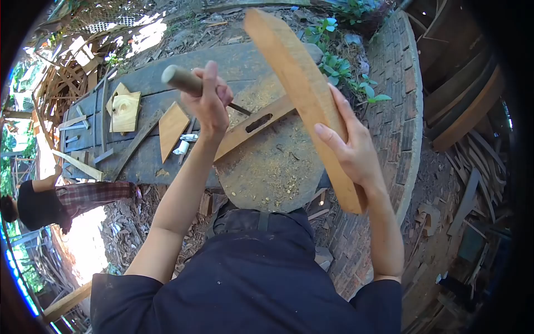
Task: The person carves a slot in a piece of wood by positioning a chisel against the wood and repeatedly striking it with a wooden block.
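Note:
My left hand [210,103] is closed around the thick round handle of a chisel [186,80], whose dark, narrow blade slants down to the right. Below the blade lies a wooden bar [231,146] with a long rounded slot [259,122] cut in it. Whether the blade tip touches the bar is hard to tell. In my right hand [353,147] is a long, thick wooden board [295,69], gripped near its lower half and raised above the bar, covering the bar's right end. Wood chips [286,186] lie scattered on the rounded worktop [250,186] under the bar.
On the dark bench [150,147] to the left lie a slanted wood piece [173,131], a pale block [125,112], a small white bottle [181,148] and several strips. A person [41,197] stands at far left. A brick wall edge [409,111] curves along the right.

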`<control>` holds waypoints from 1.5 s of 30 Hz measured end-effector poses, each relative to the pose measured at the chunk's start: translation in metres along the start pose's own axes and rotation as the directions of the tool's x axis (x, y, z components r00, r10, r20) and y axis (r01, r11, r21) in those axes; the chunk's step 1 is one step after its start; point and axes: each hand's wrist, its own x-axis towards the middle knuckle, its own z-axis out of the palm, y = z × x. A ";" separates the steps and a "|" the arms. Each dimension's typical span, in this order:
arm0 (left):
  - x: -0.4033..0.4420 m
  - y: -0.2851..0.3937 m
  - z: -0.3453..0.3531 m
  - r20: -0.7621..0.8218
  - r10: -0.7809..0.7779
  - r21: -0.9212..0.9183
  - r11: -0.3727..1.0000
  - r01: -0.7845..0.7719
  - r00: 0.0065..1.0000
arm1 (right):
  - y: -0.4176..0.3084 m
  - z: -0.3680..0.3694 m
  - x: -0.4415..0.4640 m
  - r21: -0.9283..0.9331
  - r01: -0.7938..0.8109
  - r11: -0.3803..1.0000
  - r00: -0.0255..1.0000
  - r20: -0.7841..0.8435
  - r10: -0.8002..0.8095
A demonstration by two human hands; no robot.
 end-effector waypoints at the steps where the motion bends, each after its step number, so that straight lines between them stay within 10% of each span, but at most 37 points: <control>1: -0.001 -0.004 -0.001 0.000 0.009 -0.002 1.000 -0.009 1.000 | 0.011 0.006 0.001 -0.016 -0.006 1.000 0.999 -0.036 0.005; 20: -0.012 -0.026 0.003 0.172 -0.159 0.246 0.962 0.114 0.972 | 0.051 0.037 -0.003 -0.001 -0.213 0.977 0.977 0.014 0.213; 29: -0.021 -0.025 0.010 0.213 -0.091 0.345 0.939 0.012 0.973 | -0.067 -0.009 0.017 0.322 0.417 0.850 0.904 -0.246 -0.351; 31: -0.021 -0.029 0.006 0.257 0.027 0.366 0.923 -0.124 0.966 | -0.073 -0.011 0.016 0.007 0.422 0.907 0.902 -0.106 -0.419; 32: -0.021 -0.031 0.006 0.287 0.106 0.421 0.879 -0.225 0.952 | -0.068 -0.013 0.016 -0.286 0.301 0.910 0.954 0.108 -0.281; 36: -0.031 -0.044 -0.008 0.176 -0.088 0.359 0.933 0.020 0.981 | -0.061 -0.021 0.022 -0.354 -0.055 0.933 0.955 0.255 0.153; 40: -0.022 -0.030 0.005 0.099 -0.078 0.393 0.919 0.033 0.992 | -0.012 -0.007 0.016 -0.177 0.035 0.984 0.994 0.112 -0.016; 45: 0.004 -0.012 0.015 0.153 -0.062 0.047 0.997 0.055 0.986 | 0.052 0.025 0.014 -0.137 -0.219 0.966 0.974 0.025 0.225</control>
